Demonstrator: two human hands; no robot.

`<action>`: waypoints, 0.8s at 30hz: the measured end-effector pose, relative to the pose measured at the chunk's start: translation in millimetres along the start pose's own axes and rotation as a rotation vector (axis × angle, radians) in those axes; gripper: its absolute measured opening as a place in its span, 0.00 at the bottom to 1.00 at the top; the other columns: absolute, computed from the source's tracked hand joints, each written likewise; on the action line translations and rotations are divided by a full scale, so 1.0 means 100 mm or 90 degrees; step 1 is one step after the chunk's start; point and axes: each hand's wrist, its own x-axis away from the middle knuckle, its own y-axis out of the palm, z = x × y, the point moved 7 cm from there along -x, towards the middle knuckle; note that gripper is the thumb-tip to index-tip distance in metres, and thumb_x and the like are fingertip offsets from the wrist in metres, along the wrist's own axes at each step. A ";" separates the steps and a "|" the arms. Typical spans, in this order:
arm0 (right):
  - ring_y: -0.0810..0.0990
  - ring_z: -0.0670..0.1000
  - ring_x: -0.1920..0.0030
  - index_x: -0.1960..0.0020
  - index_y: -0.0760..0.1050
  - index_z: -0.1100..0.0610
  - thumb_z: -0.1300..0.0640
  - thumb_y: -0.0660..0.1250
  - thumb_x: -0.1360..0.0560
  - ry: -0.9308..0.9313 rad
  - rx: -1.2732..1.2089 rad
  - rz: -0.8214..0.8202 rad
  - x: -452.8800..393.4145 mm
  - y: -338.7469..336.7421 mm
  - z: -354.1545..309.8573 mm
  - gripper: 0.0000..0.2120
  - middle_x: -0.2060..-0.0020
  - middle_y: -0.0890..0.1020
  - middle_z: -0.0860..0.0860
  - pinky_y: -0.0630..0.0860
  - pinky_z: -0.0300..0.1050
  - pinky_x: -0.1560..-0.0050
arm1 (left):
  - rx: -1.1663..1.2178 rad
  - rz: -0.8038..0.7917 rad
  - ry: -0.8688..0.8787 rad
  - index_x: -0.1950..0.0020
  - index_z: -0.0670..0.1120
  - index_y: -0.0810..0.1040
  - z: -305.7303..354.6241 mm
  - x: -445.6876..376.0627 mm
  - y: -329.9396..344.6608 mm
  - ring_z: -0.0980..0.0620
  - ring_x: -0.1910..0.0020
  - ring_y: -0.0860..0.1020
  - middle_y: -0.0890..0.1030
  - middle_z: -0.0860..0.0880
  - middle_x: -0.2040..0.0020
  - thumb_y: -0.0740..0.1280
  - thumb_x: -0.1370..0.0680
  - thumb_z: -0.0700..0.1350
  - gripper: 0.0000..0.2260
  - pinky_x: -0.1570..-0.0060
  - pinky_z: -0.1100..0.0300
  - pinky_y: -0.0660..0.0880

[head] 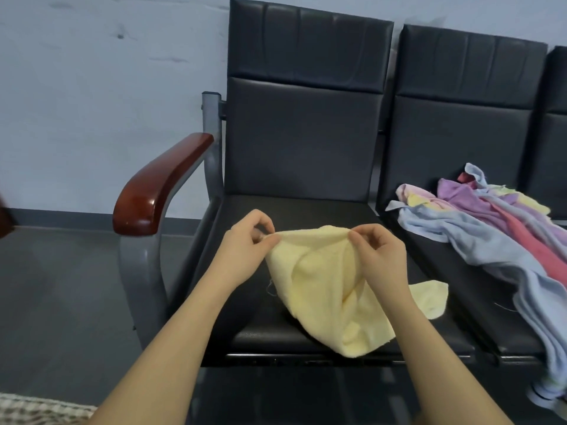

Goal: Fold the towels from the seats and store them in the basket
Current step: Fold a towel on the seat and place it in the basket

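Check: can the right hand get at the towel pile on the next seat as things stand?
Probably yes, once freed. The right hand is pinching the yellow towel along with the left hand. The pile lies just to its right with nothing between them.

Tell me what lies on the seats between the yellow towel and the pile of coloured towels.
In the head view, only bare black seat separates the yellow towel from the towel pile, plus the gap where the two seats meet. Nothing else lies there.
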 end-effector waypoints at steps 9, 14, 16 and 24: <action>0.82 0.44 0.50 0.47 0.82 0.52 0.63 0.69 0.25 0.033 -0.222 -0.062 0.05 -0.19 -0.28 0.09 0.53 0.85 0.48 0.77 0.35 0.49 | 0.346 0.140 -0.009 0.56 0.51 0.84 0.30 0.08 -0.19 0.59 0.50 0.81 0.85 0.55 0.55 0.67 0.24 0.35 0.12 0.43 0.59 0.76; 0.79 0.44 0.52 0.45 0.80 0.46 0.67 0.68 0.26 -0.054 -0.165 -0.085 0.03 -0.28 -0.63 0.18 0.54 0.82 0.45 0.76 0.36 0.50 | 0.372 0.170 0.003 0.50 0.52 0.83 0.61 0.01 -0.31 0.58 0.45 0.78 0.82 0.55 0.48 0.66 0.23 0.36 0.12 0.39 0.58 0.74; 0.78 0.43 0.54 0.48 0.81 0.45 0.66 0.68 0.26 -0.080 -0.173 -0.045 -0.02 -0.37 -0.83 0.16 0.56 0.82 0.45 0.75 0.35 0.53 | 0.349 0.181 0.023 0.46 0.53 0.81 0.76 -0.03 -0.40 0.60 0.45 0.77 0.80 0.55 0.44 0.66 0.23 0.37 0.13 0.42 0.65 0.74; 0.81 0.40 0.57 0.48 0.82 0.55 0.65 0.67 0.24 -0.118 -0.284 0.114 -0.27 -0.73 -1.56 0.09 0.56 0.84 0.47 0.78 0.35 0.54 | 0.224 0.219 0.055 0.37 0.54 0.78 1.28 -0.31 -0.88 0.53 0.47 0.78 0.76 0.51 0.40 0.67 0.24 0.36 0.19 0.52 0.65 0.77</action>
